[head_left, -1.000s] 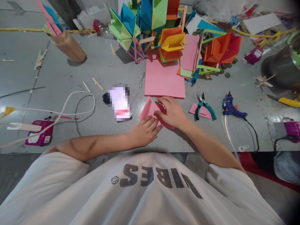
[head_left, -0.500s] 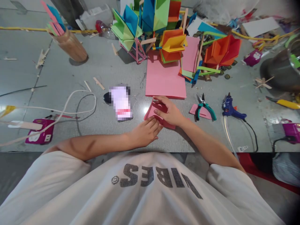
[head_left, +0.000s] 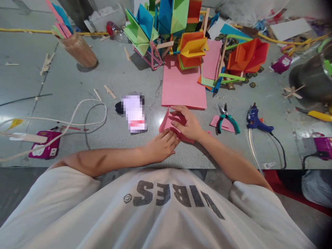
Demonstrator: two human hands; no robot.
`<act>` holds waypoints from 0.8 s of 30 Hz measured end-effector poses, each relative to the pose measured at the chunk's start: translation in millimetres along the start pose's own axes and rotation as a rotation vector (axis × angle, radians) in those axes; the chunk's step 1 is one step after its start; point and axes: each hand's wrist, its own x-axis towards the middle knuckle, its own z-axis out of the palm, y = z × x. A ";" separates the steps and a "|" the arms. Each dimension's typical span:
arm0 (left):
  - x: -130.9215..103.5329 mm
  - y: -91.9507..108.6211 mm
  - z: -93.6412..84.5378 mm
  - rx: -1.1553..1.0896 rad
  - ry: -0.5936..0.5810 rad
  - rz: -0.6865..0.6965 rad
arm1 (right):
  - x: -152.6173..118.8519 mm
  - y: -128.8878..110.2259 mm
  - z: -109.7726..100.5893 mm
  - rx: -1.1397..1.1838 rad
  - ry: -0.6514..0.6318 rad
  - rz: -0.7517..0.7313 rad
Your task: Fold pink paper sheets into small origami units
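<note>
A folded pink paper (head_left: 165, 121) lies on the table in front of me, one flap raised at its left side. My right hand (head_left: 187, 123) is curved over it, fingertips on its upper edge and thumb on its middle. My left hand (head_left: 162, 145) presses its lower edge with fingers together; the palm side is hidden. Just beyond the hands lies a stack of larger pink sheets (head_left: 183, 86). To the right, green-handled pliers (head_left: 226, 121) rest on a small pink piece (head_left: 214, 121).
A phone (head_left: 135, 114) lies left of my hands, a blue glue gun (head_left: 256, 120) to the right. Folded coloured paper shapes (head_left: 192, 48) stand at the back, a wooden cup (head_left: 82, 52) back left. A white cable (head_left: 72, 122) loops at left.
The raised pink flap has shifted slightly at the left of my right hand. Both hands stay nearly in place on the paper.
</note>
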 end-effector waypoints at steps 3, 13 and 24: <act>0.3 -0.2 -0.7 -0.003 -0.010 0.005 | 0.8 2.1 -0.5 -0.043 -0.018 -0.036; -0.9 1.0 1.1 0.031 -0.006 0.018 | 2.1 -8.4 -8.8 -0.653 -0.090 -0.145; -0.1 0.9 -1.9 -0.027 -0.029 -0.011 | -0.2 -9.3 -9.0 -0.640 -0.122 -0.213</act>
